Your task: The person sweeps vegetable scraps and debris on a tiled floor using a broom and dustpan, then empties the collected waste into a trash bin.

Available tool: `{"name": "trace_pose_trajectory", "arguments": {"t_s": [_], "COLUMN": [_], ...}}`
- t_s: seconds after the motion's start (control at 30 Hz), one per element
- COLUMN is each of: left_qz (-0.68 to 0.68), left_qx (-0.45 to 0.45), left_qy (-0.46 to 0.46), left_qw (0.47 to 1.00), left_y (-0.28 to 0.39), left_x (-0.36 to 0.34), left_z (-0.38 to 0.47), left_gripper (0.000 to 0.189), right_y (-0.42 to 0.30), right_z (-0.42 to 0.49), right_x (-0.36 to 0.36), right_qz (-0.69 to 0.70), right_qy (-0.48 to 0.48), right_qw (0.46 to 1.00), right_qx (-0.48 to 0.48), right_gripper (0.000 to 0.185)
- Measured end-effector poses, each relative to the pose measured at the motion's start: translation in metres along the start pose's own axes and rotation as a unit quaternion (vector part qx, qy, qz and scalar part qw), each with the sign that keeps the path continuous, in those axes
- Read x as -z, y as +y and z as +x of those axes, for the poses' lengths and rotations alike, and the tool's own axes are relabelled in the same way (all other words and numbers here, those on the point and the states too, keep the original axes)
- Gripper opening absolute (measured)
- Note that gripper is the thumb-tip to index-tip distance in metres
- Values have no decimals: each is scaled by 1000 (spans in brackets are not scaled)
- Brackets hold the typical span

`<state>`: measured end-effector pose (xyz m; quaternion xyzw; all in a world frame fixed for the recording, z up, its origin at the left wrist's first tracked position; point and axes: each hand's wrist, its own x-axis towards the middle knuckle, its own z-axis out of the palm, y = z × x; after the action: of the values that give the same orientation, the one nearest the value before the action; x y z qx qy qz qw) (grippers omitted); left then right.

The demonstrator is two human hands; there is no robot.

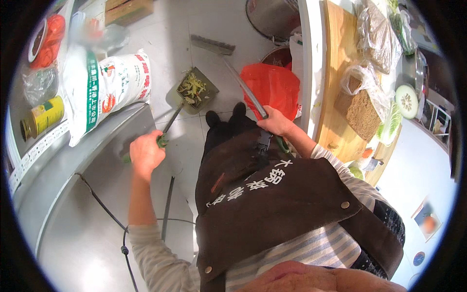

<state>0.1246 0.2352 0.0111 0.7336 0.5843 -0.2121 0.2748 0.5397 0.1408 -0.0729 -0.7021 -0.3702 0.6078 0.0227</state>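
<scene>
My left hand is closed round the green grip of a long-handled dustpan. The pan rests on the tiled floor and holds a heap of yellow-green vegetable scraps. In my right hand is the metal handle of a broom; its green lower grip end lies against my dark apron. The broom's grey bristle head is on the floor beyond the pan, apart from it.
A red plastic bag and a large metal pot stand right of the broom. At left, a printed white sack sits on a steel counter. A wooden board with bagged food borders the right. A black cable hangs lower left.
</scene>
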Motion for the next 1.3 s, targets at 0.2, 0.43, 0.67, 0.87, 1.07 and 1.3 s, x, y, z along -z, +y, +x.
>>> {"name": "trace_pose_trajectory", "arguments": {"t_s": [0.2,0.43,0.67,0.87,1.07,1.3], "left_qz": [5,-33,-42,-52,-43,-77], "left_qx": [21,32,69,95,85,102], "left_qy": [-33,-27,-54,-54,-59,-53], "left_qw": [999,999,995,993,994,990], "left_y": [-5,-4,-5,1,1,-1], "left_x": [-3,1,-4,-7,-5,-6], "left_z": [-8,-3,0,3,8,3], "left_gripper": [37,31,30,24,23,25], "right_y": [-55,-127,-229,-196,-118,-267], "right_z": [7,130,328,368,247,171], "right_x": [25,58,102,92,151,162], "right_qz": [-41,-72,-151,-693,-642,-471], "right_qy": [57,71,32,-29,-98,-118], "right_qw": [997,994,985,665,717,865], "right_qx": [-34,49,80,279,252,130], "right_gripper": [29,22,26,18,20,27]}}
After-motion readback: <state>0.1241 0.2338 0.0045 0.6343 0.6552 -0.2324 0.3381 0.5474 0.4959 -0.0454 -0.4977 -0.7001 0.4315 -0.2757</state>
